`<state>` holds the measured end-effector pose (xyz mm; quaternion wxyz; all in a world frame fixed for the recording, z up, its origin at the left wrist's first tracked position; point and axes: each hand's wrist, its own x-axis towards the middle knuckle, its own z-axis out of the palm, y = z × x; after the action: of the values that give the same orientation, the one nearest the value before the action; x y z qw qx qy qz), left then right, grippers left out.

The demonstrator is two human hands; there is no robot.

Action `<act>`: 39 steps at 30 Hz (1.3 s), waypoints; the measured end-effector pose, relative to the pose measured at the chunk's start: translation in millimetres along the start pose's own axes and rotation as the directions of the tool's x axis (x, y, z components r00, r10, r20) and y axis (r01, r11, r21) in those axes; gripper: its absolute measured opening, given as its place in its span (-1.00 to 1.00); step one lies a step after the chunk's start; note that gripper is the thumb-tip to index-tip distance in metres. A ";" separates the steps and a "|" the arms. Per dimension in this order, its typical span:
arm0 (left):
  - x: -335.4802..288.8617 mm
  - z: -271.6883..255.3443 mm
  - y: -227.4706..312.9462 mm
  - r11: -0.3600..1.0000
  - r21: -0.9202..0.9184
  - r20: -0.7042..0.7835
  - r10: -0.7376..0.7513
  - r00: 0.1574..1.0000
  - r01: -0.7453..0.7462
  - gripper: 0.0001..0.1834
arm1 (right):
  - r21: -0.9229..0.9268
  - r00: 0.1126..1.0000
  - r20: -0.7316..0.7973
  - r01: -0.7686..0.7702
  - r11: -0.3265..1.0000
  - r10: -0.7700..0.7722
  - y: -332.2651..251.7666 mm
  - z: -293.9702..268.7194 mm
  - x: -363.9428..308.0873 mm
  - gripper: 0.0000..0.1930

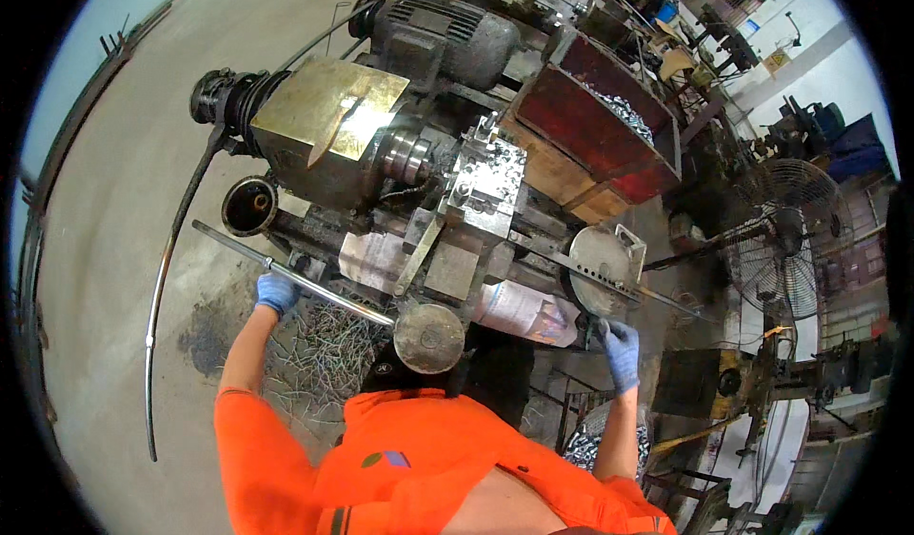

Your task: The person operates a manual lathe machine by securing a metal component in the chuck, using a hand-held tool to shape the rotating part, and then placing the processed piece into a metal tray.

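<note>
My left hand [276, 293], in a blue glove, is closed around a long steel lever bar [228, 245] that slants across the front left of a greasy lathe [447, 202]. The bar ends at a round metal knob [428, 338] close to my chest. My right hand [622, 346], also gloved in blue, grips a small handle at the lower edge of a round metal handwheel [600, 267] on the machine's right end. Both orange sleeves rise from the lower edge. The brass-coloured headstock cover [328, 107] and the chuck [407, 154] lie beyond my hands.
A red bin [590, 97] with small metal parts stands behind the lathe, beside a grey motor [443, 30]. Metal shavings [324, 345] cover the floor below my left arm. A curved rod [160, 307] lies at left. A standing fan [783, 240] is at right.
</note>
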<state>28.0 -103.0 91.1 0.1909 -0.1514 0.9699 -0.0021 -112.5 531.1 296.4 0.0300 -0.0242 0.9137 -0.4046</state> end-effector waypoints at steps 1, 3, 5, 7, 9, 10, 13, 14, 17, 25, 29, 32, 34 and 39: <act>4.0 1.1 4.0 0.998 -0.021 -0.004 -0.060 0.998 0.060 -0.67 | 0.062 0.999 0.042 0.029 0.998 -0.032 -27.9 8.4 4.8 -0.71; 3.0 14.6 11.4 0.962 -0.197 -0.042 -0.202 0.979 0.190 -0.66 | 0.182 0.984 0.155 0.063 0.981 -0.092 -72.8 27.2 13.9 -0.63; -9.4 3.5 15.4 0.928 -0.276 0.007 -0.258 0.966 0.250 -0.63 | 0.287 0.945 0.256 0.129 0.949 -0.206 -121.3 50.2 20.6 -0.59; -33.1 -30.7 9.7 0.928 -0.319 0.023 -0.196 0.980 0.193 -0.61 | 0.402 0.902 0.330 0.133 0.906 -0.278 -154.8 71.5 31.2 -0.59; -53.1 -51.1 -2.7 0.930 -0.307 0.014 -0.208 0.978 0.202 -0.59 | 0.477 0.884 0.403 0.018 0.879 -0.237 -182.3 90.8 41.6 -0.59; -59.0 -52.8 -12.8 0.910 -0.336 -0.012 -0.260 0.965 0.241 -0.59 | 0.489 0.883 0.428 -0.044 0.871 -0.195 -203.3 99.0 41.9 -0.59; -82.5 -57.1 -58.7 0.812 -0.505 -0.101 -0.394 0.914 0.294 -0.60 | 0.527 0.866 0.439 -0.034 0.849 -0.238 -218.8 131.8 57.8 -0.58; -88.7 -55.8 -73.1 0.747 -0.613 -0.129 -0.416 0.900 0.258 -0.61 | 0.537 0.860 0.430 0.000 0.844 -0.274 -220.0 142.4 64.2 -0.58; -110.1 -65.5 -87.6 0.566 -0.801 -0.123 -0.472 0.873 0.193 -0.61 | 0.672 0.831 0.449 -0.071 0.737 -0.329 -224.4 162.9 75.3 -0.64; -114.6 -81.1 -91.1 0.411 -0.909 -0.134 -0.448 0.884 0.070 -0.63 | 0.742 0.834 0.508 -0.298 0.600 -0.215 -225.7 170.1 70.0 -0.72; -116.5 -104.1 -82.0 0.465 -0.885 -0.203 -0.406 0.891 0.011 -0.65 | 0.725 0.828 0.509 -0.266 0.635 -0.234 -225.2 161.1 66.2 -0.68; -131.4 -120.8 -92.4 0.449 -0.894 -0.231 -0.451 0.862 -0.005 -0.64 | 0.536 0.872 0.382 0.061 0.842 -0.306 -215.8 138.6 79.1 -0.68; -150.4 -147.0 -98.0 0.451 -0.892 -0.284 -0.501 0.817 -0.033 -0.64 | 0.320 0.894 0.259 0.277 0.906 -0.365 -240.2 132.2 86.2 -0.76; -171.3 -172.7 -144.1 0.802 -0.584 -0.628 -0.546 0.555 0.128 -0.62 | -0.289 0.599 0.364 0.800 0.525 -0.713 -313.9 159.1 95.4 -0.61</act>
<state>157.1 -199.3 323.5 -0.2903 -0.3667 0.8739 0.1326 -189.5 196.4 418.9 -0.0640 -0.4666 0.8670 -0.1632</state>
